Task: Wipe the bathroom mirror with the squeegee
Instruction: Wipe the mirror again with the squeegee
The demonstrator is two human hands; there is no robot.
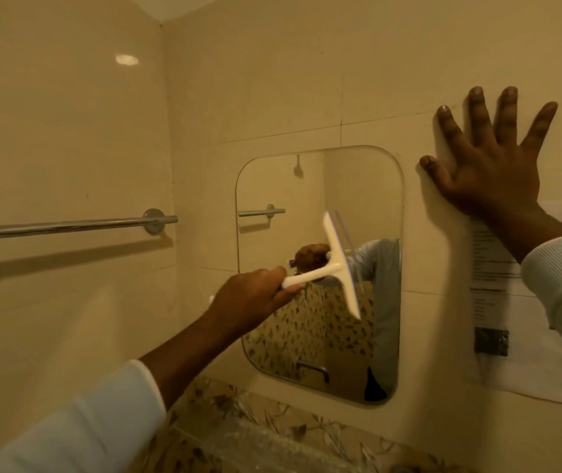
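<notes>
White plastic T-shaped squeegee [336, 268]: gripped in left hand [252, 298], blade against rounded-corner frameless glass mirror [358, 199]. Right hand [487, 165]: fingers spread wide, flat on glossy cream tile wall [272, 80].

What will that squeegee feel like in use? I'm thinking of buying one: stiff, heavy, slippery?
Probably light: the left hand holds the squeegee out by its thin handle alone. The white plastic body looks rigid, keeping a straight blade line against the mirror. The smooth handle could get slippery when wet, though no water is visible.

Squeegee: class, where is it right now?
In the head view, the squeegee is centre frame, held in the left hand, its blade at the mirror, right of the towel rail.
</notes>
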